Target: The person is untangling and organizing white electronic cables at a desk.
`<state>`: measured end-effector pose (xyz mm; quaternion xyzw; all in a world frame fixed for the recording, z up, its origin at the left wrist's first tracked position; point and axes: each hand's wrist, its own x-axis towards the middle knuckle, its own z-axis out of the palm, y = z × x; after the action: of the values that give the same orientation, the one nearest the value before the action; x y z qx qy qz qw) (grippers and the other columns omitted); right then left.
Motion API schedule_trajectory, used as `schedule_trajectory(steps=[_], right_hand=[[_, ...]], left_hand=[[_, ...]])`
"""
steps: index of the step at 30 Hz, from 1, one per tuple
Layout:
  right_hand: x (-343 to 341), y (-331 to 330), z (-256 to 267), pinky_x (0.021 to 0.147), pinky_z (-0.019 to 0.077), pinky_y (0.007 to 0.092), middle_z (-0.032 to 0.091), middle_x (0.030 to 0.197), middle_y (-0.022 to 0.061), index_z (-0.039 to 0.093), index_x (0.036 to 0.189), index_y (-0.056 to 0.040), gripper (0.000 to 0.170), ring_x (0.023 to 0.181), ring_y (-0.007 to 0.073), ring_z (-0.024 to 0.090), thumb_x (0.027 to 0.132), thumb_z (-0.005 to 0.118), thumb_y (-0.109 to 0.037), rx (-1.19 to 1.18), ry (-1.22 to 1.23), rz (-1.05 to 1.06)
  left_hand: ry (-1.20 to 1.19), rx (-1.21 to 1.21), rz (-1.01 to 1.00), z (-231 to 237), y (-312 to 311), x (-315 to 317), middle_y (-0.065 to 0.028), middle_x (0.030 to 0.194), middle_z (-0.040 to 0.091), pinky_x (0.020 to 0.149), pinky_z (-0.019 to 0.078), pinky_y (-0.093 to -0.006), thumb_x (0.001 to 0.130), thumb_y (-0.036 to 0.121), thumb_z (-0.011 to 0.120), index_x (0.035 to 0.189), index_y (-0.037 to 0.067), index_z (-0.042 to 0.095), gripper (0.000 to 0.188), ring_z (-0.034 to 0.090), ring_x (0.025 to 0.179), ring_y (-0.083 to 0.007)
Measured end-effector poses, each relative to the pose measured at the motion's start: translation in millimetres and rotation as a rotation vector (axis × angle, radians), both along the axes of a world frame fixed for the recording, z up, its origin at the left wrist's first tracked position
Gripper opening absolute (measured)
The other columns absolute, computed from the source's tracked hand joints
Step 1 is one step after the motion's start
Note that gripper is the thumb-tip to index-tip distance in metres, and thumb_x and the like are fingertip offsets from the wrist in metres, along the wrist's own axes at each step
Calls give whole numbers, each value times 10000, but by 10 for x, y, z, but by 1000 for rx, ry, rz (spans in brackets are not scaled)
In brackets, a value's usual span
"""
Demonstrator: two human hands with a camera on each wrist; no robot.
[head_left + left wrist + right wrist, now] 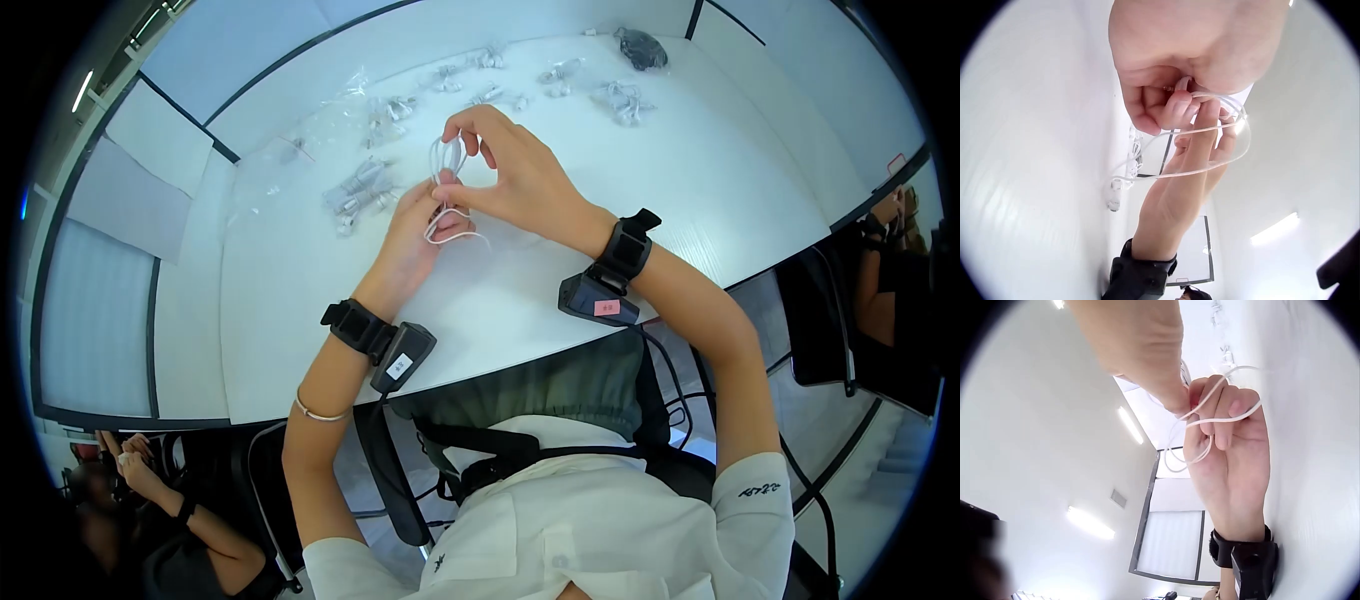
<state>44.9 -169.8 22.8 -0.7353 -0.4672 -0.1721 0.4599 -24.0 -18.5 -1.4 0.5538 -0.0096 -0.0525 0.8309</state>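
A thin white cable [434, 160], partly wound in loops, is held up between both hands above the white table. My left hand [412, 226] grips the lower part of the coil, its fingers curled in the right wrist view, with strands of cable [1229, 419] crossing in front of them. From the right side, my right hand [530, 178] pinches the coil near the left fingertips, its index finger arched over the upper loops. Wide loops of cable [1200, 170] hang past the right hand [1175, 181] in the left wrist view. A loose end trails below the left hand.
Bundles of white cables in clear bags [360, 190] lie left of the hands, with more bagged cables [622, 102] along the back. A dark bundle [641, 48] sits at the back right. White partitions [290, 80] border the table [700, 180]. Other people sit at both sides.
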Motion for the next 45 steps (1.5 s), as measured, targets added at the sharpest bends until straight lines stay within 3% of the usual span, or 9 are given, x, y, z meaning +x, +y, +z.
schedule_trajectory(steps=[6,15,18,22,24,28,34,39,45], right_hand=[[5,-18,0,688,394,323,515,829,43,517,926,-96,367,742,211,510,690,706,-304,-74,16,-26],[246,-153,65,688,374,275,517,862,-1,555,761,-68,172,781,164,486,795,648,-209,23,-134,190],[243,-166,66,669,401,303,539,823,21,575,761,-59,181,773,175,511,826,615,-222,72,-70,220],[119,-195,152,552,400,286,527,644,44,580,759,-49,194,600,175,504,835,613,-225,-72,121,161],[94,-171,139,503,389,288,504,561,52,574,756,-39,205,512,175,479,837,612,-224,-47,208,149],[139,-163,95,476,367,288,493,539,50,564,792,-37,198,476,163,450,834,616,-223,-50,177,123],[179,-174,88,470,340,285,474,544,39,555,864,-62,180,486,146,436,830,622,-226,-107,190,158],[142,-190,124,470,333,280,456,545,26,551,878,-83,187,488,144,421,826,628,-245,-193,108,44],[203,-196,72,492,355,245,523,595,21,554,890,-63,181,528,95,453,838,628,-220,-38,320,245]], left_hand=[[55,45,78,9,-26,-7,55,668,349,574,397,-256,916,230,473,851,95,472,150,346,544,-44],[48,-11,-125,78,73,-1,62,595,323,502,310,-236,947,255,405,736,120,420,251,290,493,-44],[83,-21,-235,105,62,-12,80,559,277,495,300,-227,947,270,401,700,136,381,282,260,475,-40],[106,40,-304,131,22,-20,85,555,261,491,298,-218,950,303,393,682,144,363,313,247,467,-38],[88,51,-208,100,2,-20,79,553,251,486,281,-221,944,324,407,685,141,366,320,249,478,-45],[88,95,-158,134,-19,-37,88,543,240,466,256,-207,952,348,389,680,151,357,338,225,454,-32],[109,82,-389,155,16,-37,91,533,208,446,204,-197,950,367,384,669,157,326,356,202,438,-23],[125,60,-342,134,34,-33,95,534,218,446,210,-197,947,350,382,660,158,327,350,204,439,-25],[113,-20,-198,59,101,-3,98,525,235,466,254,-212,948,344,390,657,156,350,348,215,449,-37]])
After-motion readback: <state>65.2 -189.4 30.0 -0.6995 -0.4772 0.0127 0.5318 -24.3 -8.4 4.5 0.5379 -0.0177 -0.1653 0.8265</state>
